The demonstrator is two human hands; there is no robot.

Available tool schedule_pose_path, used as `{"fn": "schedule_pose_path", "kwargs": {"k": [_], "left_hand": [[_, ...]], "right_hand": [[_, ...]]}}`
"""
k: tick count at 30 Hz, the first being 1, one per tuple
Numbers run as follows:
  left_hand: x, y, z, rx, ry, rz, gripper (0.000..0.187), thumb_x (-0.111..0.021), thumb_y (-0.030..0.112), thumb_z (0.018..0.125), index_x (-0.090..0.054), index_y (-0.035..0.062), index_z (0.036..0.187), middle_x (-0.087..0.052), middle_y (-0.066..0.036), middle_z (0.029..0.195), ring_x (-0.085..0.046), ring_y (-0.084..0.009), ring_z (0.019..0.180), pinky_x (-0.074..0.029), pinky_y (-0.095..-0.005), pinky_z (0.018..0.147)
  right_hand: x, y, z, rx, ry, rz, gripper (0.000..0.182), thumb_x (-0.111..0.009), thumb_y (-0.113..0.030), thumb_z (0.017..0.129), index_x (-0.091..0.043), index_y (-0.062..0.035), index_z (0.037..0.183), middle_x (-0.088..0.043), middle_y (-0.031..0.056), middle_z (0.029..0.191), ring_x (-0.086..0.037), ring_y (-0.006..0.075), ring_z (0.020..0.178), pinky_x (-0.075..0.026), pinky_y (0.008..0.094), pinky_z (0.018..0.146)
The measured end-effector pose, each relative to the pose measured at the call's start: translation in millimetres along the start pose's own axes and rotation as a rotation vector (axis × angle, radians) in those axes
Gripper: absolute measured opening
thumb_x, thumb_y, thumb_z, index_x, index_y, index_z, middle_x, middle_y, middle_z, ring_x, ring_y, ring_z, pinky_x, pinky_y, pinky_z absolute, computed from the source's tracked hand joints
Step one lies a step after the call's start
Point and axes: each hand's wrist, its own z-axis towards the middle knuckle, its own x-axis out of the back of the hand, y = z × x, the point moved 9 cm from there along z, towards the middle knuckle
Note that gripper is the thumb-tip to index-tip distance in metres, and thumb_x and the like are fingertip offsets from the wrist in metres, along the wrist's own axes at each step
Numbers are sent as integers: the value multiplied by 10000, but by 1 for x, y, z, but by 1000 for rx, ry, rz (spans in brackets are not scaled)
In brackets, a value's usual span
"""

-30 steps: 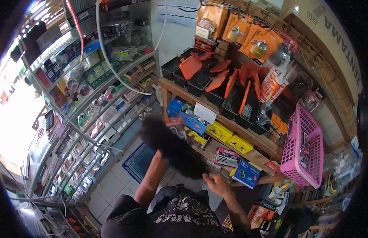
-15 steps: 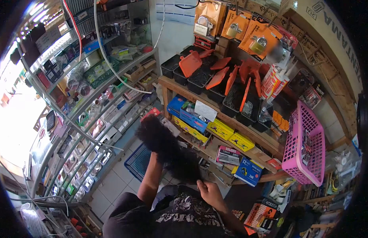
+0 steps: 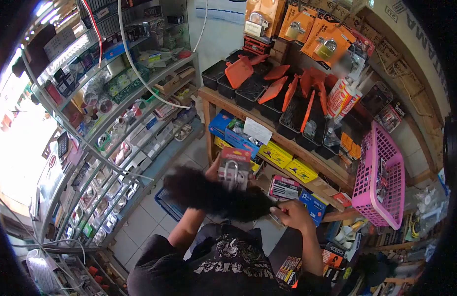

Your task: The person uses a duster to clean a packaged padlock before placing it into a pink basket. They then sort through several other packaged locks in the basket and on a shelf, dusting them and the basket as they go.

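Note:
A black feather duster (image 3: 218,197) lies across the front of my body, fluffy and dark. My right hand (image 3: 291,215) is closed around the handle at its right end. Behind the duster, my left hand (image 3: 213,170) grips a packaged padlock (image 3: 234,168) with a red-topped card and a silver shackle. Only some fingers of the left hand show; the duster covers the rest, along with the lower part of the package.
Black bins with orange lids (image 3: 273,91) line the wooden shelf (image 3: 268,129), below hanging padlock packs (image 3: 323,47). A pink basket (image 3: 379,175) stands right. Yellow boxes (image 3: 275,155) fill the lower shelf. Glass shelving (image 3: 110,143) runs along the left; a blue basket (image 3: 167,204) is on the tiled floor.
The duster has swung from a slant to nearly level. My right hand has moved up and right. The packaged padlock has moved right and now shows its front above the duster.

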Motion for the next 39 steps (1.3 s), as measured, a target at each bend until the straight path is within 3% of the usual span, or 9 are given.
{"fn": "schedule_pose_path", "kwargs": {"k": [3, 7, 13, 19, 23, 25, 27, 29, 39], "left_hand": [[-7, -31, 15, 199, -452, -870, 534, -438, 380, 989, -396, 14, 1375, -572, -290, 1158, -623, -363, 1024, -497, -546, 896], [56, -23, 25, -313, -192, -185, 572, -379, 441, 1007, -385, 21, 1394, -566, -167, 1250, -560, -296, 1138, -388, -462, 1057], [50, -70, 33, 12, -274, -820, 404, -473, 274, 993, -477, 57, 1334, -579, -81, 1246, -556, -218, 1149, -435, -369, 1024], [115, -153, 64, 51, 158, 144, 419, -642, 385, 869, -607, 70, 1144, -668, -78, 1024, -648, -230, 883, -542, -383, 797], [135, -199, 62, 312, 402, -571, 465, -559, 501, 910, -617, 77, 1092, -675, -37, 865, -636, -180, 659, -541, -396, 691], [102, -154, 67, 76, -109, -828, 535, -511, 542, 920, -588, 85, 1187, -670, -69, 1002, -663, -233, 837, -541, -414, 765], [90, -123, 54, 44, 147, -816, 605, -442, 529, 952, -472, 89, 1367, -538, -121, 1311, -549, -321, 1153, -486, -456, 925], [175, -186, 94, -307, 168, -307, 647, -377, 553, 963, -430, 77, 1398, -530, -136, 1332, -556, -323, 1149, -458, -485, 962], [103, -92, 79, -199, 214, -696, 787, -345, 667, 914, -396, 58, 1410, -425, -148, 1421, -419, -372, 1271, -288, -528, 1086]], "right_hand": [[11, -10, -2, 8, -31, 19, 412, -668, -267, 868, -525, 8, 596, -451, 154, 513, -367, 226, 467, -314, 371, 479], [25, 0, -12, 87, 70, 135, 509, -633, -384, 897, -525, 9, 593, -430, 95, 480, -388, 196, 455, -334, 369, 474], [-17, 29, -13, -8, 153, 380, 541, -581, -376, 947, -419, -50, 546, -357, -5, 476, -295, 81, 459, -241, 303, 441], [-38, 32, -22, -270, 146, 895, 443, -524, -338, 986, -577, -23, 680, -423, -29, 511, -379, 38, 438, -308, 227, 416], [-60, 48, -38, -365, 166, 869, 495, -513, -414, 980, -596, -22, 688, -425, -27, 515, -374, 49, 448, -277, 238, 431], [-81, 49, -41, -385, 128, 845, 544, -511, -467, 972, -585, -22, 669, -431, -21, 520, -387, 69, 471, -280, 273, 453], [-93, 37, -41, -265, 213, 558, 553, -499, -487, 970, -606, -12, 709, -412, 1, 507, -386, 100, 474, -281, 314, 457], [-120, 37, -37, -216, 142, 342, 571, -464, -502, 976, -614, -15, 718, -372, 59, 488, -383, 183, 440, -292, 369, 457], [-112, 22, -6, -132, 267, 252, 573, -454, -475, 987, -419, -43, 613, -351, 98, 501, -399, 247, 434, -297, 404, 466]]}}
